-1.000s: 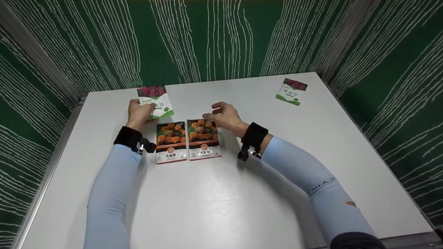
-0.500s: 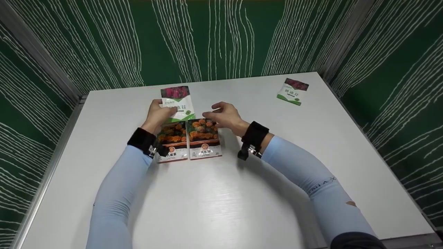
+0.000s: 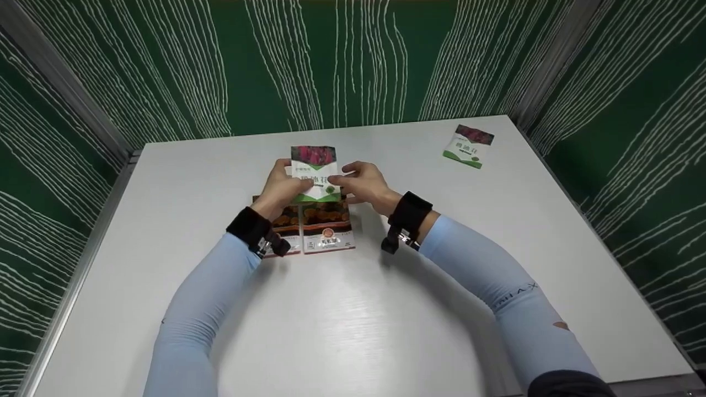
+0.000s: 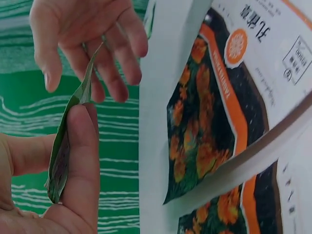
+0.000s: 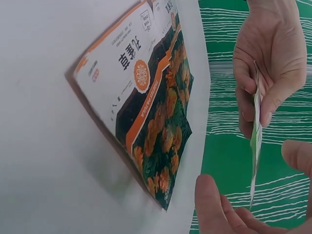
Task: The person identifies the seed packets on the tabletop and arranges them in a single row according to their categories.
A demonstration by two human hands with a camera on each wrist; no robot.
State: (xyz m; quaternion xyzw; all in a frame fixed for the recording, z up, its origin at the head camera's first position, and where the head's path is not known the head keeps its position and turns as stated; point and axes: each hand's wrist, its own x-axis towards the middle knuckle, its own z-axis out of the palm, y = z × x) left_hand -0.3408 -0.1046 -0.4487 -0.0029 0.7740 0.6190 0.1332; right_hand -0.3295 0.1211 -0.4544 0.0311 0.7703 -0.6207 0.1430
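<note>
My left hand (image 3: 278,186) pinches a white-and-green seed packet (image 3: 315,170) with pink flowers on its top, thumb across the front and fingers behind. The left wrist view shows this packet (image 4: 61,151) edge-on and slightly bent. At the packet's right edge is my right hand (image 3: 367,184), its thumb and fingers apart on either side of it; the right wrist view shows a gap between thumb and packet (image 5: 256,141). Beneath lie two orange-flower seed packets side by side, the right one (image 3: 329,229) partly covered by the held packet, the left one (image 3: 288,223) mostly hidden by my left hand and wrist.
Another white-and-green seed packet (image 3: 469,146) lies tilted on the white table (image 3: 342,320) at the back right. Green walls with white streaks (image 3: 369,60) stand behind the table and along both sides.
My left hand has carried the white-and-green seed packet rightward, from the left of the orange-flower packets to above them, up to my right hand. The right hand has hardly moved.
</note>
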